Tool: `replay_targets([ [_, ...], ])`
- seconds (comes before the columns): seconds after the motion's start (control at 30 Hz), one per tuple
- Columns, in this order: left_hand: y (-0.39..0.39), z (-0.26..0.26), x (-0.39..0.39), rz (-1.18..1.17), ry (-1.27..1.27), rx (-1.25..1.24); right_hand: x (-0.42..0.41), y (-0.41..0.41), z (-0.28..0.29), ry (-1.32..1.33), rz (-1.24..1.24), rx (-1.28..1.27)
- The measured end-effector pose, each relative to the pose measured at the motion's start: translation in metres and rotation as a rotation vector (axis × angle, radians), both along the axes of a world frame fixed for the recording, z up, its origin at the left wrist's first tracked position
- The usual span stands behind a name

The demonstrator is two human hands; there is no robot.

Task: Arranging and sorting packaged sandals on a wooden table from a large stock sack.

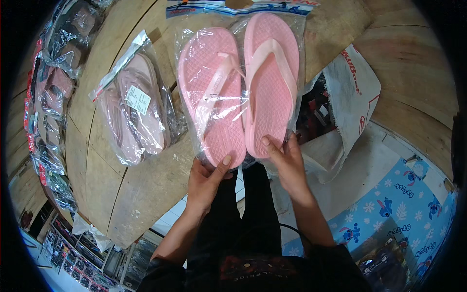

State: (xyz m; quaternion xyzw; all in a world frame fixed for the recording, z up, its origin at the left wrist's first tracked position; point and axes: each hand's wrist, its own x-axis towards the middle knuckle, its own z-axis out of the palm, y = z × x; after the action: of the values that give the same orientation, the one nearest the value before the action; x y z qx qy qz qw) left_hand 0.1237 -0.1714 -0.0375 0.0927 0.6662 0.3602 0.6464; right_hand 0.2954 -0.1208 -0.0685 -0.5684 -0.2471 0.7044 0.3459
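Note:
A clear plastic bag with a blue and white header holds a pair of pink flip-flops, side by side with their soles' upper faces showing. My left hand grips the bag's lower left corner, its thumb on the heel of one flip-flop. At the lower right corner, my right hand holds the bag with its thumb on the other heel; the fingers of both hands are partly hidden beneath. Left of this bag, a second clear bag of pale pink sandals lies on the wooden table, with a white label on it.
Several bagged sandals line the table's far left edge. To the right, a white woven sack gapes over dark contents. Beyond it is a blue patterned sheet. Racks of packaged goods stand below the table's left end.

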Motion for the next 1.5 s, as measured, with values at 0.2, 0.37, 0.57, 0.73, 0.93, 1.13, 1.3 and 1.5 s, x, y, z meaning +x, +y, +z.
replay_targets([
  [0.2, -0.011, -0.014, 0.006, 0.009, -0.019, 0.099, -0.021, -0.029, -0.027, 0.304, -0.276, -0.053],
  [0.37, -0.014, -0.019, 0.003, -0.002, -0.067, 0.135, -0.031, -0.032, -0.022, 0.622, -0.377, -0.170],
  [0.57, -0.009, 0.005, -0.003, -0.150, -0.099, 0.039, -0.035, -0.037, 0.007, 0.311, -0.390, -0.147],
  [0.73, -0.019, 0.043, -0.029, -0.234, -0.174, -0.123, -0.037, -0.038, 0.019, -0.019, -0.488, -0.061],
  [0.93, -0.065, 0.047, -0.092, 0.376, 0.101, -0.129, -0.027, -0.037, 0.016, -0.580, -0.541, 0.135],
  [1.13, -0.044, 0.008, -0.114, 0.581, -0.267, -0.086, 0.000, -0.043, -0.009, -0.668, -0.430, 0.064],
  [1.3, -0.003, -0.014, -0.102, 0.726, -0.427, -0.046, -0.014, -0.049, 0.001, -0.577, -0.476, 0.036],
  [1.5, 0.041, -0.017, -0.090, 1.128, -0.323, -0.251, 0.001, -0.055, 0.001, -0.855, -0.425, 0.058],
])
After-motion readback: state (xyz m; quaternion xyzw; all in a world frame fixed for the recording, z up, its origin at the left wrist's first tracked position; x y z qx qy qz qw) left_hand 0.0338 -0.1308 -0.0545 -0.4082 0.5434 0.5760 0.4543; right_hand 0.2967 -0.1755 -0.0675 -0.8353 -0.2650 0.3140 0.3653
